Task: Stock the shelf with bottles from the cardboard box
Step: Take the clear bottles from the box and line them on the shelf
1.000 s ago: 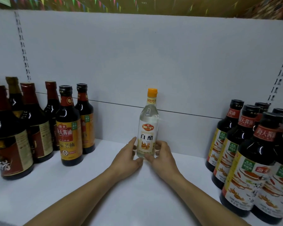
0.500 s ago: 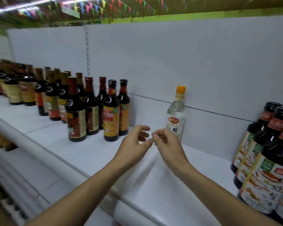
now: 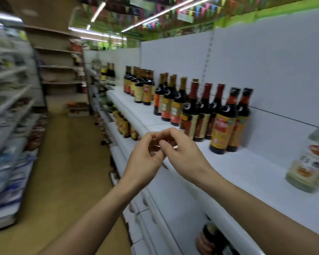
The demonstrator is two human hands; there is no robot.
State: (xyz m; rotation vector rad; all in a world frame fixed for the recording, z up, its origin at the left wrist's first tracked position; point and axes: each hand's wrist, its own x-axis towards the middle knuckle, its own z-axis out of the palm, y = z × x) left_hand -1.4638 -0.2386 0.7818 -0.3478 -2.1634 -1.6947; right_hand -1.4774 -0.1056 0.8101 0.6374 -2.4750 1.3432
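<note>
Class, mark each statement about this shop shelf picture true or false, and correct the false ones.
1. The clear bottle stands on the white shelf. True.
2. The right hand grips the clear bottle. False: it holds nothing and is well away from the bottle.
3. Dark bottles stand on the same shelf, to the clear bottle's left in the picture. True.
4. The left hand holds a dark bottle. False: it holds nothing; its fingertips meet the right hand's.
</note>
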